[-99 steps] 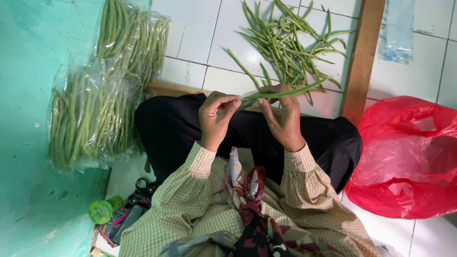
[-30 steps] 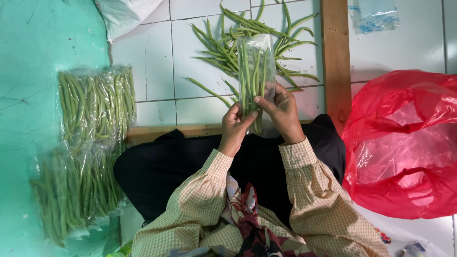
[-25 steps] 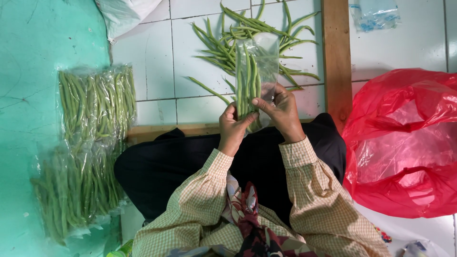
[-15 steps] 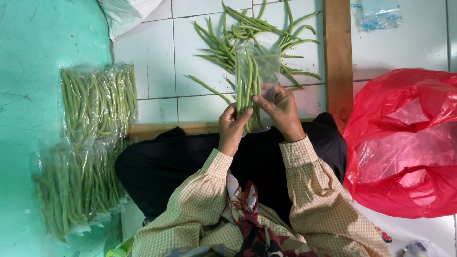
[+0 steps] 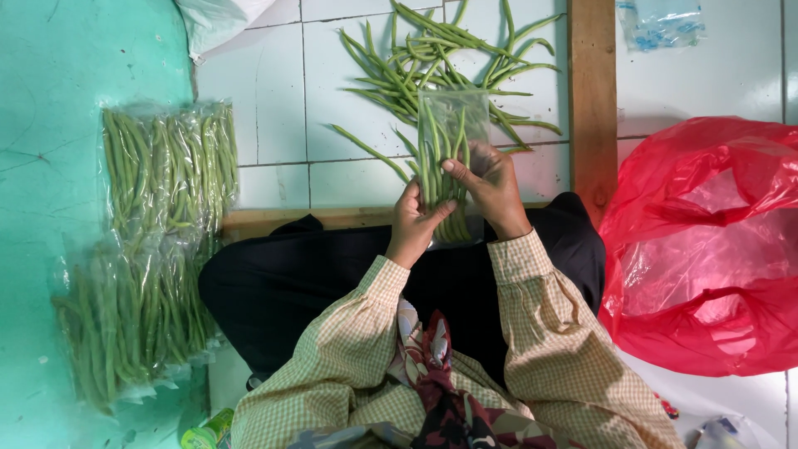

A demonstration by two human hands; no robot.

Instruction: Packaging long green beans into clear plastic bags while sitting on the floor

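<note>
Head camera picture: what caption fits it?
Both hands hold a clear plastic bag of long green beans above a loose bean pile on white tiles.

Red bag point(image 5: 706, 249) cut off right — contents perhaps hidden.

Loose beans point(image 5: 449, 58) lie top centre on the floor point(image 5: 274, 141), the bag of beans point(image 5: 445, 166) just below; packed bags point(image 5: 158, 241) lie left, a large plastic bag point(image 5: 706, 249) right.

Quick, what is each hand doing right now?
Left hand: closed on the clear bag of green beans, gripping its lower part.
Right hand: closed on the same bag, fingers pressed across its front.
</note>
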